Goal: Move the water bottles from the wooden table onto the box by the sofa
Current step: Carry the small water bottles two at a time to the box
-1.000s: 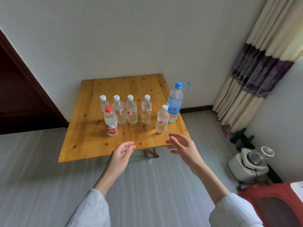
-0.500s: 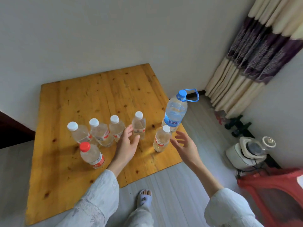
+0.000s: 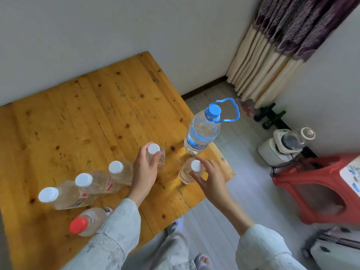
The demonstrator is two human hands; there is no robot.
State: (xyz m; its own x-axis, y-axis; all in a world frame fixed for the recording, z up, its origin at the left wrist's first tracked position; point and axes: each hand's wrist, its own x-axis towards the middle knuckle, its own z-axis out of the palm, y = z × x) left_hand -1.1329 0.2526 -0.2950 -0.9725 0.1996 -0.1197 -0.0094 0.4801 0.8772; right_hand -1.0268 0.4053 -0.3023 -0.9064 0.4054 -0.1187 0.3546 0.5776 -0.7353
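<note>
Several water bottles stand on the wooden table [image 3: 93, 117]. My left hand [image 3: 145, 170] wraps around a small white-capped bottle [image 3: 154, 151]. My right hand [image 3: 209, 177] has its fingers on another small white-capped bottle [image 3: 191, 168] near the table's right corner. A large bottle with a blue cap and handle [image 3: 203, 131] stands behind it at the table's edge. Three white-capped bottles [image 3: 101, 182] stand in a row to the left, with a red-capped bottle [image 3: 85, 224] nearest me. The box and sofa are not in view.
A red plastic stool [image 3: 319, 188] stands on the floor at the right, with a white appliance [image 3: 282, 146] behind it. Curtains [image 3: 272, 55] hang in the far right corner. Grey floor [image 3: 243, 191] lies between the table and the stool.
I have come closer to the table. My left hand closed around the white-capped bottle it was reaching for, and my right hand moved onto the bottle at the right corner.
</note>
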